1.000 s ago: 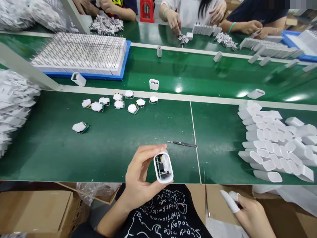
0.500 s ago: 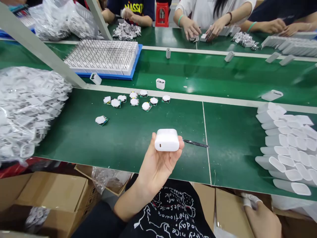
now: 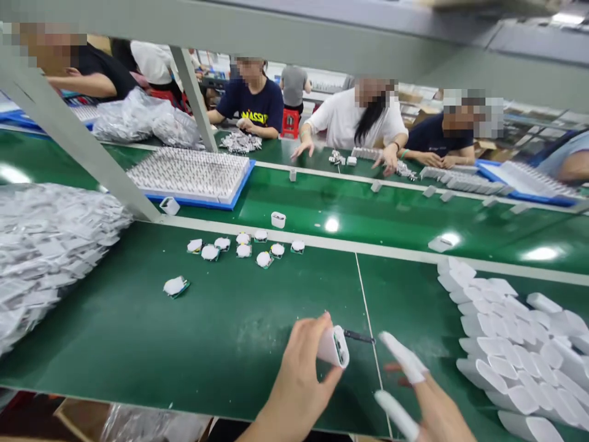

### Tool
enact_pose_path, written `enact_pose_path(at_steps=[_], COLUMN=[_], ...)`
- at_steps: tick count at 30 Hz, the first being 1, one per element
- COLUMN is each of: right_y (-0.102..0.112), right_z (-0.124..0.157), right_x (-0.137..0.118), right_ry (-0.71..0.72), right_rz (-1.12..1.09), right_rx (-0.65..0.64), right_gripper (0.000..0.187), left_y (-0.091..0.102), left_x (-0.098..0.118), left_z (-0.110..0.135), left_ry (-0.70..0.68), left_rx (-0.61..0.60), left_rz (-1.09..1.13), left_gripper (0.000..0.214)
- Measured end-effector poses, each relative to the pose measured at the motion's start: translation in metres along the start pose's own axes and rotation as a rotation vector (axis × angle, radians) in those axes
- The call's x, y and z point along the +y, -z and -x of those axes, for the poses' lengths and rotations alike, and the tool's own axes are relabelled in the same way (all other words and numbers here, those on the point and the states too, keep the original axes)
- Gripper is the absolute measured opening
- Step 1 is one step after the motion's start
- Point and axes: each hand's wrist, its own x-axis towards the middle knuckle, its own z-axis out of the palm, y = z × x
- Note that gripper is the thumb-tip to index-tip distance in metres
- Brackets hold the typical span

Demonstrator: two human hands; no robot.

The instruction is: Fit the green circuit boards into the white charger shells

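Between the thumb and fingers of my left hand [image 3: 299,368] is a white plastic charger housing [image 3: 332,347], tilted so its open end faces right and shows a circuit board inside. My right hand [image 3: 426,393] is open, with white finger cots on thumb and index finger; it holds nothing and hovers right of the housing. A slim black tool, probably tweezers [image 3: 361,336], lies on the bench between the hands, partly hidden by the housing. Farther back stand several small circuit boards with white tops [image 3: 243,250], and one more board [image 3: 175,286] sits apart at left.
Many white housings [image 3: 510,368] are grouped at right. A large bag of white parts [image 3: 55,245] fills the left, beside a slanted grey post [image 3: 87,116]. Beyond the white ledge, a green conveyor [image 3: 322,202] carries a few housings; a blue tray [image 3: 243,184] holds pin-topped parts. Co-workers sit opposite.
The view has tilted upward. My left hand has turned the housing from its closed end to its open end. My right hand has risen from below the bench edge to beside it.
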Motion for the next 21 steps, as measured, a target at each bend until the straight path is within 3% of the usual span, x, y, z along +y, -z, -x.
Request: enact_pose_path(at_steps=[3,5,9,12,14,16,18,21], right_y=[-0.023,-0.031,-0.024,-0.020,-0.022,-0.022,-0.011,0.030], right_z=[-0.070,-0.125,-0.245,-0.310,-0.330,-0.331,-0.316,-0.271], right_x=[-0.040,-0.052,-0.047,-0.039,-0.037,-0.034,-0.023,0.010], right_ry=[0.183,0.163,0.014,-0.119,-0.182,-0.224,-0.269,-0.392], right_rz=[-0.208,-0.116,0.114,0.246,0.310,0.369,0.436,0.562], right_rx=[-0.123,-0.188,-0.046,0.044,0.063,0.069,0.074,0.086], right_gripper=[0.050,0.040,0.016,0.026,0.030,0.032,0.034,0.032], left_y=[-0.008,0.000,0.031,0.045,0.045,0.041,0.036,0.031], left_x=[-0.011,-0.023,-0.050,-0.057,-0.054,-0.048,-0.042,-0.037], left_z=[-0.002,-0.005,-0.013,-0.016,-0.015,-0.012,-0.009,-0.006], left_ry=[0.025,0.104,0.222,0.253,0.227,0.188,0.181,0.209], left_rx=[0.017,0.087,0.167,0.172,0.166,0.139,0.104,0.050], left_rz=[-0.055,-0.141,-0.281,-0.283,-0.243,-0.202,-0.177,-0.157], left_gripper=[0.064,0.062,0.052,0.040,0.035,0.033,0.033,0.033])
